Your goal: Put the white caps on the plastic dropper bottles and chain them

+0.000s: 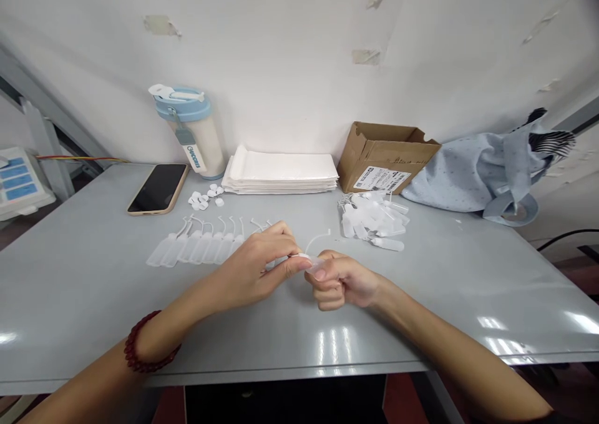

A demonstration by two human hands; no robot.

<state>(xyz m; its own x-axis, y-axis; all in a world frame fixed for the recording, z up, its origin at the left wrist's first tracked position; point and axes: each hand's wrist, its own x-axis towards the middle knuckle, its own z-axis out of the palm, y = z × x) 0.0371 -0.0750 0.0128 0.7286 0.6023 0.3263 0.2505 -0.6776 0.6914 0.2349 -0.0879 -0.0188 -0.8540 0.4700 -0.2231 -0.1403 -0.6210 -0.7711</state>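
In front of me, my right hand [337, 280] is closed round a small translucent plastic bottle [316, 263] with a thin curved white tail sticking up. My left hand [269, 258] pinches a white piece [303, 256], which looks like a cap, at the bottle's left end; the fingers partly hide it. Behind my left hand lies a row of similar bottles [201, 248], side by side, tails pointing away; the hand covers some of them. A loose heap of more such bottles [372, 215] is beyond my right hand. Small white caps [200, 200] lie in a pile at the back left.
Along the wall stand a blue-lidded drink bottle [194, 133], a stack of white packets [283, 173] and an open cardboard box [381, 162]. A phone [159, 188] lies at left, a light blue cloth bag [472, 171] at right. The grey table [234, 349] has its front edge near me.
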